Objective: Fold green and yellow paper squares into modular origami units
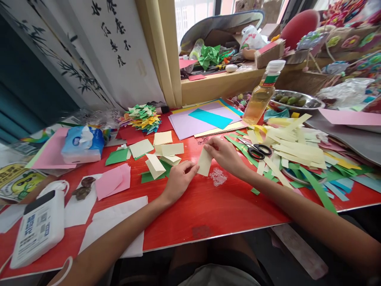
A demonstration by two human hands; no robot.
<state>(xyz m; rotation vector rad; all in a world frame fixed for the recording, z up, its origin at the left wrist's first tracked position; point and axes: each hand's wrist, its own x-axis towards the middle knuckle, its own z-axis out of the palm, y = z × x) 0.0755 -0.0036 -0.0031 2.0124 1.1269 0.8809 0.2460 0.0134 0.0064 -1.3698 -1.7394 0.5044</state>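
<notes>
A small pale-yellow paper piece (pixel 204 162) is held upright over the red table (pixel 208 206) between both hands. My left hand (pixel 179 178) pinches its lower left edge with closed fingers. My right hand (pixel 225 154) grips its upper right edge, fingers curled. Folded pale-yellow pieces (pixel 163 153) and green squares (pixel 117 156) lie just left of the hands. Black-handled scissors (pixel 256 150) rest right of my right hand.
A heap of yellow and green paper strips (pixel 297 153) fills the right side. Large coloured sheets (pixel 205 118), a plastic bottle (pixel 263 92) and folded paper shapes (pixel 144 118) sit behind. A tissue pack (pixel 82 143), pink paper (pixel 112 181) and a white case (pixel 38 228) lie left.
</notes>
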